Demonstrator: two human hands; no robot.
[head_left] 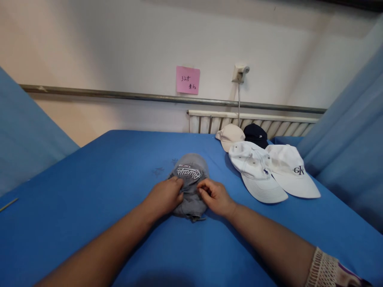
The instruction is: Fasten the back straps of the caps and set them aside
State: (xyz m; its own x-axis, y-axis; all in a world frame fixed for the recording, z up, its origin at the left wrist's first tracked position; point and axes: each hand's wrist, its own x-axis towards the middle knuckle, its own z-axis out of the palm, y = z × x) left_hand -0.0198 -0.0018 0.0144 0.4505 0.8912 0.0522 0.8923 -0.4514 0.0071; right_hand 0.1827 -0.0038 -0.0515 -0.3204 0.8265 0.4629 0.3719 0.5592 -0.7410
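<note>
A grey baseball cap (191,199) with white "Always" lettering lies on the blue table cover, its brim pointing away from me and its strap end towards me. My left hand (167,193) is closed on the cap's left side, with the thumb pressed into the cloth. On the right side, my right hand (218,195) pinches the fabric between thumb and curled fingers. The cloth between the two hands is creased.
Right of my hands lie a white cap with a horse logo (253,167), a white "CK" cap (291,169), a beige cap (230,135) and a black cap (255,134). A thin stick (8,204) lies far left. Blue curtains (350,131) flank the blue table (89,179); a radiator (215,122) stands behind.
</note>
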